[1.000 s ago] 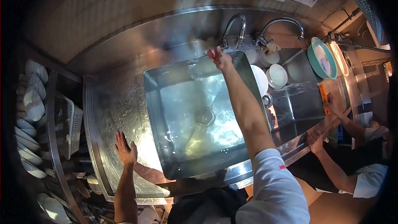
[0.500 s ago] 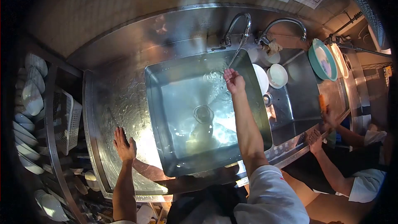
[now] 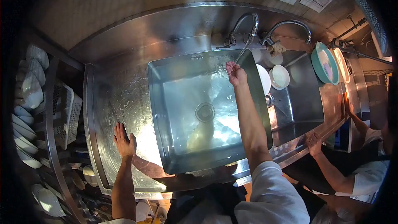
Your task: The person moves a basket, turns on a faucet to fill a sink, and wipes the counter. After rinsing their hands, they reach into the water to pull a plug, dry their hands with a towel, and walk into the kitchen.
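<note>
Clear, glinting water (image 3: 186, 95) is held by the grey sink (image 3: 159, 118), right hand (image 3: 236, 74) half-open above, left hand (image 3: 124, 141) spread alongside.

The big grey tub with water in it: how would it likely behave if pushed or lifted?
The grey tub would probably feel heavy, since water covers its wide floor. Tilted or shoved, it would likely slosh and could spill, as no lid covers it. Wet patches on the steel counter beside it suggest it might slide, though its underside is hidden.
</note>
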A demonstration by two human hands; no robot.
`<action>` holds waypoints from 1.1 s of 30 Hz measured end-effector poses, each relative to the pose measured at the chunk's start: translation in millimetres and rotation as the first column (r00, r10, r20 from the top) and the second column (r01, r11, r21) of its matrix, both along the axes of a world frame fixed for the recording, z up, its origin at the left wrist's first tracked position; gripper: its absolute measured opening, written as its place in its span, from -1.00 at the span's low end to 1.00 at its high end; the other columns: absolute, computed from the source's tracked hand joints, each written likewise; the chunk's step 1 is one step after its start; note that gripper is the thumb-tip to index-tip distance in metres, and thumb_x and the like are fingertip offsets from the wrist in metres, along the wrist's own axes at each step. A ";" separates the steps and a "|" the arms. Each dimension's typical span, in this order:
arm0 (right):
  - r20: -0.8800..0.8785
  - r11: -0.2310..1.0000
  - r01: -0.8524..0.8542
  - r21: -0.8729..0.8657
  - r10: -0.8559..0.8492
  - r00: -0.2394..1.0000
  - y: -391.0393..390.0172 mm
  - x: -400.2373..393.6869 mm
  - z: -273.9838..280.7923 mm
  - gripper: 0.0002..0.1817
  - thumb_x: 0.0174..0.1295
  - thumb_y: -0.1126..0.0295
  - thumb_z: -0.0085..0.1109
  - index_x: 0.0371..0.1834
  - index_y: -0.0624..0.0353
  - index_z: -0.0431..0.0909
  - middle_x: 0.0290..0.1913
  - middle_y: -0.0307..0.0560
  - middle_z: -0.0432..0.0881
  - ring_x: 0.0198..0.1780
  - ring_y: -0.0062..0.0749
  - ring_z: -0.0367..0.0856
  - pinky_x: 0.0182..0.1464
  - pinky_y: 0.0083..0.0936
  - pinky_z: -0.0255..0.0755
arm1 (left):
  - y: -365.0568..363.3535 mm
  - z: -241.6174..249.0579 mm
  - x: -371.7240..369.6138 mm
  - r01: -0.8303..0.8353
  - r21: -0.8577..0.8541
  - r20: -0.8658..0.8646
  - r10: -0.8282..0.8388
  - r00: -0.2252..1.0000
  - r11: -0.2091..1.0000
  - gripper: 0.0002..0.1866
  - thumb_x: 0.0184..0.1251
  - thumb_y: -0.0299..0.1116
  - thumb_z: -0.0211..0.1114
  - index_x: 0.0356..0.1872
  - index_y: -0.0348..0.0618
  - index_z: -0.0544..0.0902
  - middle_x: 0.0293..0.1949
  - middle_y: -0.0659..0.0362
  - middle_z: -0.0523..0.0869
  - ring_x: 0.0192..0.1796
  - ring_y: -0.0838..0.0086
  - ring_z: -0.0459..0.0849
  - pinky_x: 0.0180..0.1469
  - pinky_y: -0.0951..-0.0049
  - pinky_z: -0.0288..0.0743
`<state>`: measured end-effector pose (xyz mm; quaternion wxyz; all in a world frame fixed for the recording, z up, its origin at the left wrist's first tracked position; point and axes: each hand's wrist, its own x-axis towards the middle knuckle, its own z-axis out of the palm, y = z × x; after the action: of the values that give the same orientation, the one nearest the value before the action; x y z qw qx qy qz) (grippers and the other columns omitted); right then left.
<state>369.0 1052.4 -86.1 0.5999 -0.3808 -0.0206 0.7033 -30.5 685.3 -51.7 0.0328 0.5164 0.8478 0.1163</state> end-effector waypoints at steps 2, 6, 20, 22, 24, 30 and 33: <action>0.024 1.000 -0.017 0.000 0.017 1.000 -0.1 -7.9 7.7 -0.71 0.37 0.35 -0.39 -0.13 0.34 0.32 -0.19 0.08 0.50 -0.12 -0.15 0.52 -0.12 -0.42 0.50 | 0.2 -0.8 -0.6 -0.001 -0.001 0.001 0.001 1.000 1.000 -0.36 0.17 -0.11 -0.04 0.31 0.00 0.10 0.36 0.17 0.04 0.41 0.23 -0.08 0.33 0.01 -0.26; 0.122 0.986 -0.165 0.005 0.164 0.979 18.4 0.8 -23.2 -0.76 0.35 0.30 -0.28 -0.21 0.24 0.35 -0.34 -0.07 0.51 -0.21 -0.36 0.53 -0.25 -0.60 0.49 | -0.1 -1.5 -0.9 -0.008 -0.014 0.002 0.008 1.000 1.000 -0.36 0.17 -0.14 -0.03 0.31 0.01 0.10 0.36 0.17 0.04 0.41 0.24 -0.08 0.33 0.00 -0.26; -0.484 0.944 -0.328 -0.026 0.275 0.831 97.1 2.2 54.0 -0.54 0.31 0.01 -0.33 -0.28 0.24 0.38 -0.33 -0.04 0.54 -0.25 -0.25 0.56 -0.17 -0.30 0.44 | 1.2 3.3 0.9 -0.027 -0.022 0.019 0.028 0.999 0.999 -0.35 0.15 -0.18 -0.01 0.31 -0.03 0.10 0.36 0.16 0.04 0.41 0.25 -0.08 0.34 0.03 -0.27; -0.344 0.957 -0.290 0.000 0.273 0.899 87.0 1.0 51.7 -0.53 0.31 0.02 -0.33 -0.24 0.24 0.38 -0.25 0.02 0.57 -0.22 -0.22 0.58 -0.25 -0.34 0.48 | 1.8 2.0 0.1 -0.018 -0.007 0.009 0.019 1.000 1.000 -0.35 0.15 -0.17 -0.01 0.31 -0.05 0.11 0.36 0.14 0.05 0.40 0.24 -0.07 0.34 0.03 -0.27; -0.307 0.959 -0.281 0.026 0.275 0.911 78.1 -4.9 47.9 -0.56 0.32 0.05 -0.34 -0.22 0.24 0.37 -0.22 0.02 0.58 -0.23 -0.22 0.59 -0.26 -0.36 0.49 | 1.1 1.8 -0.4 -0.024 -0.014 0.014 0.024 1.000 1.000 -0.35 0.15 -0.17 -0.01 0.31 -0.05 0.11 0.36 0.14 0.05 0.40 0.23 -0.07 0.34 0.02 -0.27; -0.103 0.949 -0.308 0.058 0.313 0.944 72.1 10.9 8.1 -0.65 0.35 0.24 -0.37 -0.15 0.29 0.35 -0.18 0.05 0.58 -0.24 -0.22 0.61 -0.22 -0.38 0.54 | 2.0 2.3 1.1 -0.025 -0.014 0.025 0.025 0.999 1.000 -0.34 0.13 -0.18 -0.01 0.30 -0.08 0.12 0.36 0.13 0.05 0.40 0.19 -0.06 0.33 -0.01 -0.28; -0.085 0.947 -0.317 0.046 0.320 0.943 65.9 11.3 6.4 -0.67 0.35 0.29 -0.35 -0.13 0.34 0.33 -0.17 0.12 0.56 -0.21 -0.19 0.60 -0.18 -0.34 0.55 | 1.5 0.1 -1.5 -0.013 -0.012 0.022 0.013 1.000 1.000 -0.34 0.12 -0.18 -0.01 0.30 -0.08 0.12 0.36 0.12 0.05 0.40 0.19 -0.06 0.33 -0.01 -0.28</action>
<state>380.2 1118.3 -79.7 0.4844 -0.3304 -0.0654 0.8074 -32.1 686.8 -51.6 0.0446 0.5092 0.8514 0.1174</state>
